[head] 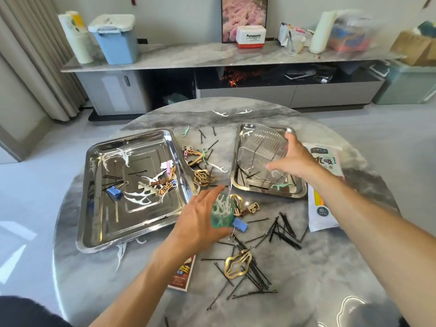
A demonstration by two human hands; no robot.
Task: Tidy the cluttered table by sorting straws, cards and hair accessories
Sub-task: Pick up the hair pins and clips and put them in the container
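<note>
Near the middle of the frame the left hand [200,217] curls its fingers and thumb around a small green translucent cup [221,217] full of white floss picks, just above the round marble table [306,291]. A blue binder clip [239,224] lies touching the cup's lower right side.

To the upper right, the right hand [291,159] grips a clear ribbed plastic box [262,153] by its right edge, thumb on the near side, over the small steel tray [238,147]. This tray holds a few black pins and one mint floss pick.

The large steel tray [99,208], left of center, contains white floss picks, another blue clip, black pins and wooden hair clips. Loose black bobby pins [283,228] lie scattered in the lower center and right, with a gold hair clip [237,265] among them.

At the right edge of the table is a white straw packet [326,159] with Chinese characters (I can read "吸!" and a "40" lower down). On the shelf behind, upper center, a red and white box [250,37] reads "Panasonic".
</note>
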